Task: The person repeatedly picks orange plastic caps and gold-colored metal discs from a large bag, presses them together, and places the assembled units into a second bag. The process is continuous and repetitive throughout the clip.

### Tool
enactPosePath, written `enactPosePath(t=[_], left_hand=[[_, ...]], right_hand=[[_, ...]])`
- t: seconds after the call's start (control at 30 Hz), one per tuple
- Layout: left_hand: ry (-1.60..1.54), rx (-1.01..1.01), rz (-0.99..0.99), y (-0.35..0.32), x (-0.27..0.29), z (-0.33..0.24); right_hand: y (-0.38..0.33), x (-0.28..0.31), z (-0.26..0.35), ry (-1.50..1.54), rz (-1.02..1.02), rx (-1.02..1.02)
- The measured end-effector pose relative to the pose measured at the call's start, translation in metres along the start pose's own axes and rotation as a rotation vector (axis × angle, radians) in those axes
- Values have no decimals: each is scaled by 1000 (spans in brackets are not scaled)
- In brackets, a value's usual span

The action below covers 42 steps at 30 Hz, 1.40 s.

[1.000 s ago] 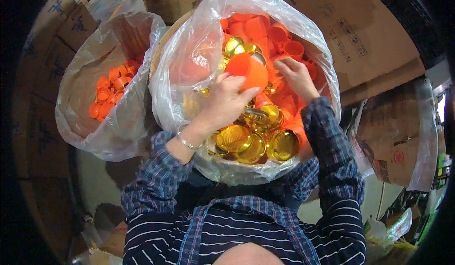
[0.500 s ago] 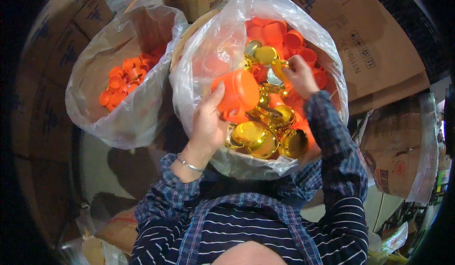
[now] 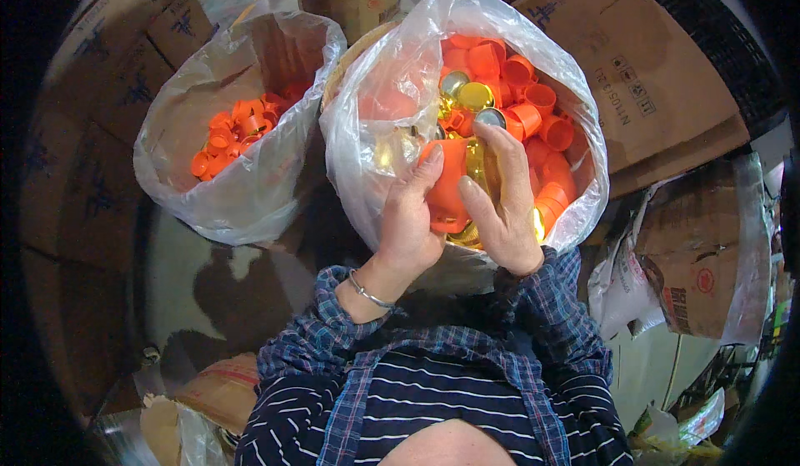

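Observation:
An orange plastic cup (image 3: 447,184) is gripped in my left hand (image 3: 408,220), with the thumb along its near side. My right hand (image 3: 510,216) meets it from the right, holding a shiny gold piece (image 3: 477,162) against the cup; the fingers hide much of both. Both hands are over a large plastic-lined container (image 3: 379,70). Inside lie orange cups (image 3: 554,132) and round gold pieces (image 3: 476,97), some with silvery faces like the disc (image 3: 490,119) just beyond my right fingertips.
To the left, a second clear plastic liner (image 3: 171,107) holds small orange cup-like parts (image 3: 237,132). Cardboard boxes (image 3: 667,91) stand on the right, and stacked cartons (image 3: 100,116) line the left. A white bag (image 3: 621,295) sits at the right, beside another carton (image 3: 692,258).
My right hand has come back from the pile toward my left with a gold piece, now against the orange cup. The cup has turned and moved slightly right. The view has shifted a little.

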<state>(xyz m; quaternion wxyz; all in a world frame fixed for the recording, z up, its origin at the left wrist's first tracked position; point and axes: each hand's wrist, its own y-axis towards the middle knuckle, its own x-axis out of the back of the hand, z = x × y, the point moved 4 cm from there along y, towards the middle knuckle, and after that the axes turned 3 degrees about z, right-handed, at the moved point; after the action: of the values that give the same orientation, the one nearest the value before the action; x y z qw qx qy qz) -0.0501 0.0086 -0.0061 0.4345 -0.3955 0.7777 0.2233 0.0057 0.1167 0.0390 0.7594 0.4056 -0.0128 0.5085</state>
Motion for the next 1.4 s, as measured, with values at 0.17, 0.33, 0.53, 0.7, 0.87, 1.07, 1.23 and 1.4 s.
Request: enactPosePath(t=[0.17,0.33,0.53,0.7,0.87,1.07,1.23,1.4], left_hand=[[-24,5,-30,-12,-5,-4],[258,-169,-36,-19,-1,3],[1226,-780,234,-32,-19,9],[52,112,17,6,6,13],[986,-383,303,-23,-20,8],[146,46,79,-14,-3,15],[1089,-588,232,-31,-11,12],[186,-192,70,-23,-5,28]], right_hand=[[-15,-1,8,-140,50,219],[-21,-9,0,-114,8,144],[-32,-29,-27,1098,-287,-427],[-25,-1,-13,-255,-145,167],[-30,-14,-41,1093,-278,-529],[-26,2,4,-179,-185,173],[-28,-7,-19,644,-231,-412],[-36,-4,-11,54,-372,-107]])
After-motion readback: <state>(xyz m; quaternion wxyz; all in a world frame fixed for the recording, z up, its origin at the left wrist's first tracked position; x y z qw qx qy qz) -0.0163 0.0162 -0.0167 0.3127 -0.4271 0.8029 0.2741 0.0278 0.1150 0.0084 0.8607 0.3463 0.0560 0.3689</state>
